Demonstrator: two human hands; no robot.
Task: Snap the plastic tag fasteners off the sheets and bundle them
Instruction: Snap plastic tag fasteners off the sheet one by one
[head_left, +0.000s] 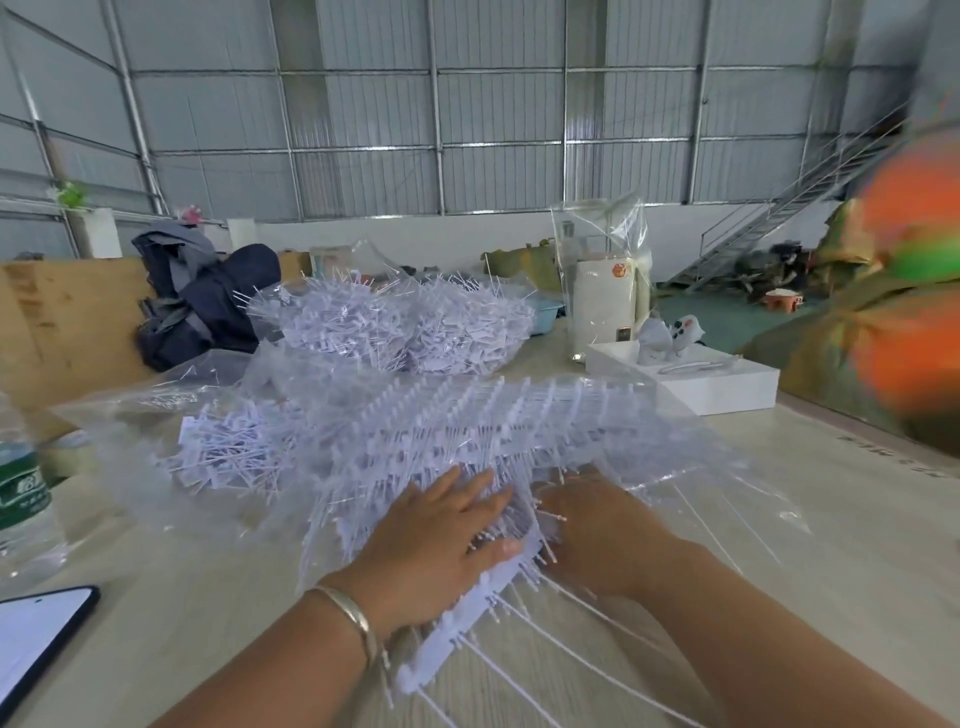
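Both our hands lie on the near stack of white plastic tag-fastener sheets (488, 587) on the pale wooden table (208, 597): left hand (436, 540) flat on top with fingers straight, right hand (597, 530) gripping its right edge, fingertips hidden among the strands.

right hand (597, 530): fingers buried under the fastener sheets (467, 431), grip can't be read
left hand (441, 540): lies flat on the stack; thumb side hidden by the white strips
phone (36, 634): near left, cut off by the frame edge
bottle (21, 483): left edge, only part in frame, label text too blurred to read
orange-green object (914, 291): far right, heavily smeared, can't identify
clear bag (218, 410): covers the loose pile on the left, count unreadable
bench (831, 571): print near right edge too small to read
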